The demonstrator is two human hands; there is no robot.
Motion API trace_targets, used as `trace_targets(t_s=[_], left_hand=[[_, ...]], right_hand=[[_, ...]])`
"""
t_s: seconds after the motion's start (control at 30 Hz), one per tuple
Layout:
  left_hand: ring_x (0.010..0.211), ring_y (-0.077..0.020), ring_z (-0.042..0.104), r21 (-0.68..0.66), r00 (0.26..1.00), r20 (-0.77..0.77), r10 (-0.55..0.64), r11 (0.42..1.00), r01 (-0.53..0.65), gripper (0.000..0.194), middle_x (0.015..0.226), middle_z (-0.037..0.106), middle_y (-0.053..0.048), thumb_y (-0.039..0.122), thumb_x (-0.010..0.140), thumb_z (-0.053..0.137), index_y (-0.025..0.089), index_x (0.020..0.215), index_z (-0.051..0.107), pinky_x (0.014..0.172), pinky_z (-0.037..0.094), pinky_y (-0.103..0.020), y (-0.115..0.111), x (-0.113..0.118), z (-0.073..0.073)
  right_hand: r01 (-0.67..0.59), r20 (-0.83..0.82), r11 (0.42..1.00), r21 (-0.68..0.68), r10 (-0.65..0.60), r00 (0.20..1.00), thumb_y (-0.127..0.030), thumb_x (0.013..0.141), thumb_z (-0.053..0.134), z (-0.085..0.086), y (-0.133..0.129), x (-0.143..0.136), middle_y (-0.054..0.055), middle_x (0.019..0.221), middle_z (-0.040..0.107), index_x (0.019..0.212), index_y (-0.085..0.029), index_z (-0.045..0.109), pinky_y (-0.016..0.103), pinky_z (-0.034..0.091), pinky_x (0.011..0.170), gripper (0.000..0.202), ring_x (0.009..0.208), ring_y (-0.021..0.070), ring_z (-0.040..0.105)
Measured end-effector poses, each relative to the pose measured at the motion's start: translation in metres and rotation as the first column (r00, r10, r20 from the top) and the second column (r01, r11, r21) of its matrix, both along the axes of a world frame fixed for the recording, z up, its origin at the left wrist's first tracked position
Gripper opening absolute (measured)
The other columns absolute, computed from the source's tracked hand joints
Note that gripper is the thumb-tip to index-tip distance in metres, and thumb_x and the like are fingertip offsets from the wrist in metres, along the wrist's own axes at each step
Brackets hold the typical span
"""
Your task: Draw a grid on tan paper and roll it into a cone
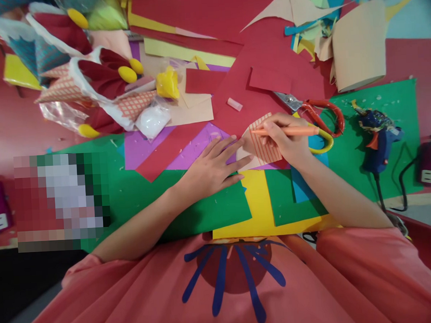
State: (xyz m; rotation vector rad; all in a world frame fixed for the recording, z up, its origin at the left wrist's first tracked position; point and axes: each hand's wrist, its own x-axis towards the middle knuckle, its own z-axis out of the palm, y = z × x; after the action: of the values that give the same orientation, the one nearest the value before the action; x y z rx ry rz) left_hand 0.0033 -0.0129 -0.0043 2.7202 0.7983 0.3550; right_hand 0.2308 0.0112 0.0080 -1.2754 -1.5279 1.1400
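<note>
An orange marker (295, 131) is gripped in my right hand (285, 141), its tip touching a pale, peach-coloured paper piece (269, 151). Orange stripes run across much of that piece. My left hand (217, 164) lies flat with fingers spread, its fingertips at the left edge of the striped paper. A small translucent marker cap (234, 104) sits on the red sheet above. Just beyond my right hand lie scissors with red handles (323, 115), and a yellow handle loop (324, 139) shows beside my wrist.
A blue glue gun (382, 143) rests on the green sheet (347, 125) at right, its cord trailing down. Paper cones with red filling (102, 73) crowd the left. A beige paper roll (359, 45) and scraps (272, 11) lie at the back. Bagged white material (154, 119) is near the purple paper.
</note>
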Motion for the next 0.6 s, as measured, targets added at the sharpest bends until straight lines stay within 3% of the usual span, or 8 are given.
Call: trace_targets(t_s=[0.23, 0.6], left_hand=[[0.138, -0.0323, 0.040, -0.001, 1.000, -0.016, 0.007, 1.000, -0.007, 0.042, 0.147, 0.045, -0.015, 0.042, 0.098, 0.045, 0.026, 0.136, 0.052, 0.112, 0.034, -0.055, 0.0001, 0.0008, 0.0010], [0.138, -0.0320, 0.040, -0.012, 1.000, -0.004, 0.013, 1.000, -0.013, 0.042, 0.147, 0.044, -0.015, 0.042, 0.098, 0.044, 0.027, 0.136, 0.051, 0.112, 0.035, -0.054, -0.0002, 0.0005, -0.0011]], right_hand=[[-0.032, 0.083, 0.999, 0.008, 0.031, 0.996, -0.036, 0.090, 0.058, -0.0018, 0.0044, -0.0014, 0.001, 0.072, 0.067, 0.080, -0.017, 0.068, 0.024, 0.046, 0.059, 0.024, 0.064, 0.0096, 0.060], [-0.040, 0.171, 0.998, 0.040, 0.033, 0.985, -0.030, 0.089, 0.059, 0.0002, 0.0055, -0.0042, 0.002, 0.076, 0.070, 0.079, -0.016, 0.068, 0.025, 0.049, 0.066, 0.018, 0.069, 0.0114, 0.063]])
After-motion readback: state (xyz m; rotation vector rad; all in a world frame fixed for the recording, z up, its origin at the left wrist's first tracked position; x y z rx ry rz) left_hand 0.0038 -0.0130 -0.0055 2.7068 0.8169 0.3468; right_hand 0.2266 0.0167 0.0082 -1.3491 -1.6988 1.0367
